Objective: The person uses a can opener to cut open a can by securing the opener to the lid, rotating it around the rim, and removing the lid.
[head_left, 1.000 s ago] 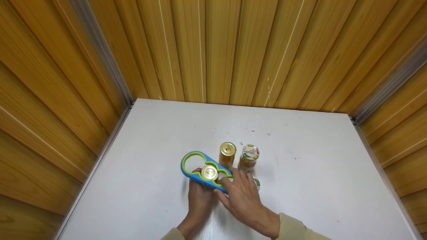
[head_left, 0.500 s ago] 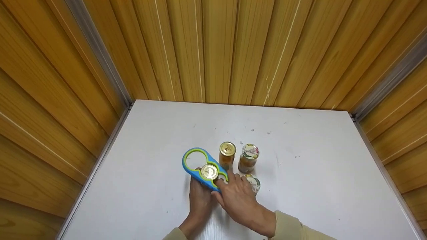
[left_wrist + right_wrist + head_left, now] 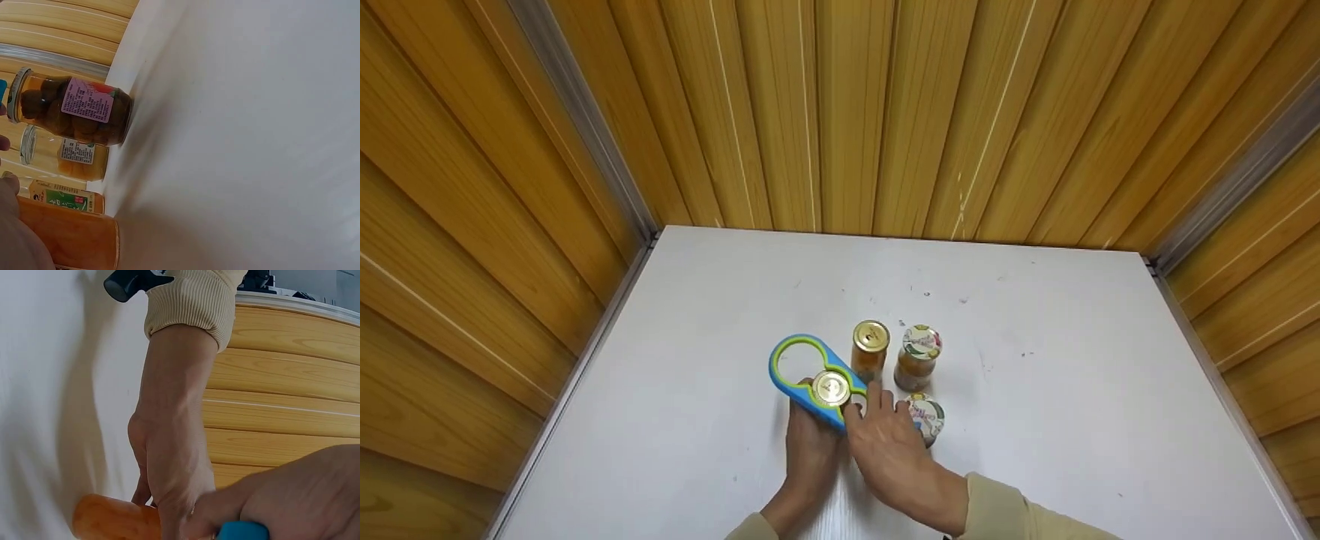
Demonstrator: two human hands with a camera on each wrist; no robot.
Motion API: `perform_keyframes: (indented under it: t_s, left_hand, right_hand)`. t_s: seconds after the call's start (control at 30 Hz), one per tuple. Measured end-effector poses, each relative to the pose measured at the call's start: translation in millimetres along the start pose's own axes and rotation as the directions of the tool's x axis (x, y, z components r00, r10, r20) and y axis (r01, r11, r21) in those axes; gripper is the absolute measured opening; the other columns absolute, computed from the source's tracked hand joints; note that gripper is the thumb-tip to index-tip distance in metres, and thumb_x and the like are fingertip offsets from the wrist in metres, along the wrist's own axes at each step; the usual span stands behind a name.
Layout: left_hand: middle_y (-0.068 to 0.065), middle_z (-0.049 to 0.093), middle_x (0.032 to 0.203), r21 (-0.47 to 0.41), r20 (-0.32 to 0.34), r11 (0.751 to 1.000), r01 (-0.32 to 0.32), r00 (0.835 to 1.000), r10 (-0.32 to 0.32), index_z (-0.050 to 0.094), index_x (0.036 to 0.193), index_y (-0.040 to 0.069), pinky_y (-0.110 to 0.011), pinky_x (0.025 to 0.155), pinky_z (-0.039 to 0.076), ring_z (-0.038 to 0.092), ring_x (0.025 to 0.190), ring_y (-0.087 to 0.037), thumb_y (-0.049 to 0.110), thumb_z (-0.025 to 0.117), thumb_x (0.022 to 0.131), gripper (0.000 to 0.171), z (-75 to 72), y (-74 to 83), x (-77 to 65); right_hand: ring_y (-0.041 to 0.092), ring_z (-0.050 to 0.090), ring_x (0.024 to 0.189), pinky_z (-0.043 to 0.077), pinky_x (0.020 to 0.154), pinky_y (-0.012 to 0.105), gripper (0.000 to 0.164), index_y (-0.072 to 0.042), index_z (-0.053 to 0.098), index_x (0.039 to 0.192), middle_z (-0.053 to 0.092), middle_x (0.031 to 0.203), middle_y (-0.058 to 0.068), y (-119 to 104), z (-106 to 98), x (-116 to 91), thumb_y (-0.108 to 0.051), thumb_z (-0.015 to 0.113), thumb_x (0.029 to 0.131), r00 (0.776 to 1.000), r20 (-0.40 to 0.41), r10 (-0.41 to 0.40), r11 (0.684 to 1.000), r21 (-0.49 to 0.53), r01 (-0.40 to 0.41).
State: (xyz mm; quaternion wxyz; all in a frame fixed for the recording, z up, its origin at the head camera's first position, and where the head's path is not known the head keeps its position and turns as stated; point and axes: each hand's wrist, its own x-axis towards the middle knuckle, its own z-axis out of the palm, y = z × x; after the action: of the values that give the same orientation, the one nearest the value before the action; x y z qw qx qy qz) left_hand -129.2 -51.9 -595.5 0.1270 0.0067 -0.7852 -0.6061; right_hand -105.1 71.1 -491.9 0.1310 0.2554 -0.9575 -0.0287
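Observation:
A jar with orange contents stands upright under my left hand, which grips it around its side. Its gold lid sits inside the middle opening of a blue and green jar opener. My right hand holds the opener's handle, to the right of the lid. In the right wrist view, the blue handle end shows beside the hand, and the left hand reaches down to the jar. The right fingers partly hide the handle in the head view.
Behind the opener stands a gold-lidded jar. A jar with a patterned lid is to its right. Another patterned-lid jar stands close to my right hand. Wooden-plank walls enclose the white table.
The opener has turned slightly clockwise around the lid. My right hand has shifted left, uncovering more of the nearest patterned-lid jar. The left hand stays on its jar.

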Motion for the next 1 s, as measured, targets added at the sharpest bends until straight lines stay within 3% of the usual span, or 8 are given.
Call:
perform_keyframes:
  t_s: [0.13, 0.27, 0.47, 0.6, 0.83, 1.0]
  left_hand:
    - [0.006, 0.051, 0.138, 0.021, -0.011, 1.000, -0.007, 1.000, 0.007, 0.038, 0.144, 0.013, -0.034, 0.119, 0.035, 0.044, 0.140, -0.011, 0.019, 0.077, 0.095, 0.063, 0.2, 2.0, -0.4]
    - [0.004, 0.054, 0.138, -0.036, -0.007, 0.999, 0.018, 1.000, -0.018, 0.040, 0.142, 0.011, -0.035, 0.118, 0.036, 0.046, 0.139, -0.013, 0.012, 0.074, 0.096, 0.057, 0.1, 3.5, -0.1]
    - [-0.001, 0.062, 0.134, -0.038, 0.019, 0.999, 0.023, 1.000, -0.022, 0.047, 0.137, 0.009, -0.039, 0.113, 0.044, 0.055, 0.133, -0.019, 0.008, 0.082, 0.087, 0.061, -4.8, 1.5, 6.5]
    - [-0.006, 0.065, 0.130, 0.005, 0.057, 1.000, 0.011, 0.998, -0.011, 0.051, 0.134, 0.004, -0.042, 0.109, 0.048, 0.059, 0.129, -0.026, 0.008, 0.084, 0.083, 0.060, -9.7, -0.2, 9.1]
    - [-0.006, 0.069, 0.126, -0.021, 0.146, 1.000, -0.006, 0.989, 0.009, 0.060, 0.130, 0.002, -0.038, 0.104, 0.052, 0.064, 0.122, -0.024, 0.013, 0.084, 0.085, 0.053, -19.1, -3.5, 11.4]
    - [-0.010, 0.069, 0.127, -0.027, 0.177, 1.000, 0.010, 0.984, -0.005, 0.059, 0.132, -0.001, -0.037, 0.102, 0.053, 0.064, 0.122, -0.026, 0.014, 0.087, 0.082, 0.059, -24.4, -4.3, 14.7]
  right_hand:
    - [0.039, 0.061, 0.093, 0.055, 0.074, 0.043, 0.025, 0.000, 0.058, 0.096, 0.059, 0.120, 0.036, -4, -1, 2, -0.013, 0.077, 0.086, 0.998, 0.056, -0.021, 0.986, -0.161, 0.030]
    - [0.040, 0.062, 0.095, 0.056, 0.077, 0.042, 0.028, 0.001, 0.057, 0.097, 0.057, 0.124, 0.039, -7, -2, 3, -0.018, 0.076, 0.090, 0.994, 0.108, -0.028, 0.974, -0.222, 0.052]
    - [0.033, 0.062, 0.084, 0.057, 0.073, 0.039, 0.025, 0.000, 0.055, 0.096, 0.058, 0.112, 0.033, -10, 6, 2, -0.012, 0.075, 0.087, 1.000, -0.008, 0.026, 0.989, -0.147, -0.027]
    - [0.033, 0.064, 0.083, 0.060, 0.072, 0.039, 0.029, 0.000, 0.052, 0.101, 0.058, 0.109, 0.033, -10, 8, 0, -0.009, 0.077, 0.088, 0.999, -0.014, 0.045, 0.994, -0.097, -0.046]
    - [0.027, 0.062, 0.065, 0.056, 0.054, 0.037, 0.070, 0.007, 0.051, 0.138, 0.059, 0.088, 0.022, -7, 15, 2, -0.001, 0.082, 0.077, 0.981, -0.171, 0.089, 0.996, 0.021, -0.087]
    - [0.025, 0.061, 0.058, 0.053, 0.047, 0.036, 0.064, 0.017, 0.055, 0.130, 0.059, 0.085, 0.019, -6, 18, 5, 0.001, 0.081, 0.074, 0.971, -0.212, 0.111, 0.994, 0.049, -0.103]
